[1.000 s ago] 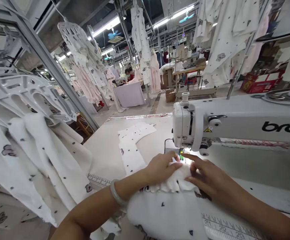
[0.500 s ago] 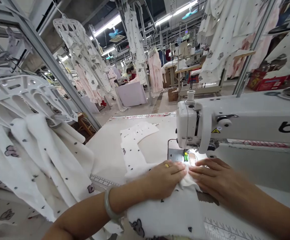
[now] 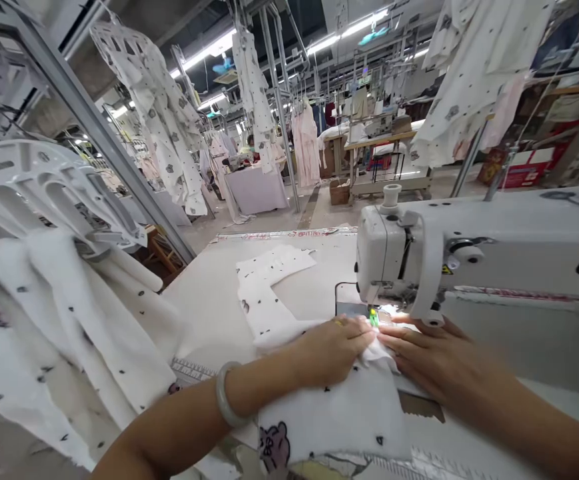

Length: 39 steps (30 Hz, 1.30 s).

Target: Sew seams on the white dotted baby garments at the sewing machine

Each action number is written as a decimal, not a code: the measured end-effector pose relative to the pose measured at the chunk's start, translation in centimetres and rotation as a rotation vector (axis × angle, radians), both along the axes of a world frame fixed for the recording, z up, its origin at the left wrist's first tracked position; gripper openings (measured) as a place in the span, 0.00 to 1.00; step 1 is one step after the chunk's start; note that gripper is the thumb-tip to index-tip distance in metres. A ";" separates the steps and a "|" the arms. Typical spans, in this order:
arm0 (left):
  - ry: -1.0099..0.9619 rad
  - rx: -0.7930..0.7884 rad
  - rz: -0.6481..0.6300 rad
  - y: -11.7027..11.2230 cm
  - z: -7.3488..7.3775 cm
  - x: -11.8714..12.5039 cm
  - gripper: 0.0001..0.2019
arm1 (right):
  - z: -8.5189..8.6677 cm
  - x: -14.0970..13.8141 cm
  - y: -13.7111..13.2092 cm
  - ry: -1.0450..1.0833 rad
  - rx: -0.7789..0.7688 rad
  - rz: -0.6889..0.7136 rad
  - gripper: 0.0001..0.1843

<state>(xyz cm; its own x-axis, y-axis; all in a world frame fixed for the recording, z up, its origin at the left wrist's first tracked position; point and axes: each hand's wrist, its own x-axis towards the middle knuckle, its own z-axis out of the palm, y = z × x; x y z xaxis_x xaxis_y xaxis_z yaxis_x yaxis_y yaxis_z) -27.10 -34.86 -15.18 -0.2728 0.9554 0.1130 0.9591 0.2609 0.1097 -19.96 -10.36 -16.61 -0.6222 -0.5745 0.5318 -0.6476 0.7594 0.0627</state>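
Observation:
My left hand [image 3: 332, 352] lies on a white printed fabric piece [image 3: 329, 413], fingers pressed down and pinching its folded edge just in front of the needle. My right hand [image 3: 434, 363] rests flat on the same fabric to the right, fingers stretched toward the lit presser foot [image 3: 373, 319]. The white sewing machine [image 3: 469, 250] stands over both hands. A pale bangle [image 3: 225, 395] circles my left wrist. The sewn part of the fabric [image 3: 264, 293] trails away behind the needle across the table.
White printed pieces [image 3: 69, 320] hang over a plastic rack [image 3: 44, 193] at my left. A ruler strip [image 3: 194, 368] runs along the table [image 3: 209, 293]. Garments [image 3: 169, 127] hang from overhead rails. Another person sits at a distant table [image 3: 256, 187].
The bunched fabric has been flattened and slid under the presser foot. Both hands moved forward to the needle. The view shifted slightly left.

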 end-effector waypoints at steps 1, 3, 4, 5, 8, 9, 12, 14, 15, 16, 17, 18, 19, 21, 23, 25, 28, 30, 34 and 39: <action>0.010 0.003 0.005 0.0 0.0 0.0 0.23 | -0.1 0.0 0.0 -0.012 -0.012 -0.012 0.16; 0.030 0.007 0.017 0.1 -0.1 0.1 0.23 | -0.2 0.1 0.0 -0.028 -0.024 -0.036 0.18; 0.036 0.007 0.026 0.1 -0.1 0.1 0.24 | -0.3 0.1 0.0 -0.030 -0.025 -0.046 0.19; 0.039 0.007 0.033 0.1 -0.1 0.1 0.24 | -0.4 0.1 0.0 -0.028 -0.024 -0.049 0.19; 0.022 0.016 0.040 0.2 0.1 0.0 0.24 | -0.8 -0.2 0.3 -0.019 -0.027 -0.043 0.18; 0.008 0.024 0.037 0.2 0.2 0.0 0.23 | -1.0 -0.3 0.4 -0.014 -0.029 -0.037 0.18; -0.037 0.046 0.031 0.2 0.4 -0.1 0.21 | -1.2 -0.4 0.6 0.002 -0.035 -0.023 0.18; -0.048 0.051 0.025 0.2 0.6 -0.1 0.21 | -1.0 -0.2 0.5 0.008 -0.038 -0.010 0.17; -0.045 0.051 0.023 0.2 0.7 -0.1 0.20 | -0.8 -0.1 0.5 0.010 -0.041 0.001 0.17; -0.038 0.050 0.021 0.2 0.8 -0.1 0.20 | -0.5 0.2 0.4 0.013 -0.044 0.021 0.17; -0.027 0.053 0.020 0.2 0.9 -0.1 0.20 | -0.1 0.4 0.3 0.014 -0.045 0.045 0.17; -0.012 0.058 0.019 0.1 0.9 0.0 0.19 | 0.2 0.6 0.2 0.012 -0.043 0.072 0.17; 0.005 0.065 0.014 0.0 1.0 0.0 0.18 | 0.5 0.8 0.1 0.007 -0.037 0.095 0.17; 0.045 0.075 -0.027 -0.3 1.1 0.1 0.17 | 0.9 1.0 -0.1 0.016 -0.021 0.128 0.15; 0.076 0.060 -0.101 -0.5 1.1 0.1 0.16 | 1.0 1.0 -0.1 0.055 -0.005 0.141 0.14; 0.107 0.016 -0.153 -0.4 1.0 0.1 0.16 | 0.8 0.9 -0.1 0.112 0.001 0.130 0.17; 0.184 -0.029 -0.105 0.0 0.7 -0.2 0.15 | 0.4 0.7 0.0 0.158 0.006 0.052 0.19; 0.207 -0.025 -0.073 0.3 0.5 -0.6 0.16 | 0.3 0.5 0.1 0.160 0.025 0.019 0.19; 0.177 0.016 -0.065 0.3 0.6 -1.0 0.17 | 0.4 0.1 0.6 0.164 0.013 0.043 0.18; 0.091 0.081 -0.072 -0.4 1.3 -0.4 0.17 | 0.6 0.1 1.0 0.159 -0.044 0.064 0.15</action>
<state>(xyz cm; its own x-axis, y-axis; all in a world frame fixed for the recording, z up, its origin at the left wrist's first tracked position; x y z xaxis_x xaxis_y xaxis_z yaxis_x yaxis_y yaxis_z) -27.54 -35.21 -13.93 -0.1887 0.9589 0.2118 0.9820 0.1845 0.0396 -19.83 -9.41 -15.99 -0.4916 -0.5843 0.6457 -0.6791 0.7214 0.1357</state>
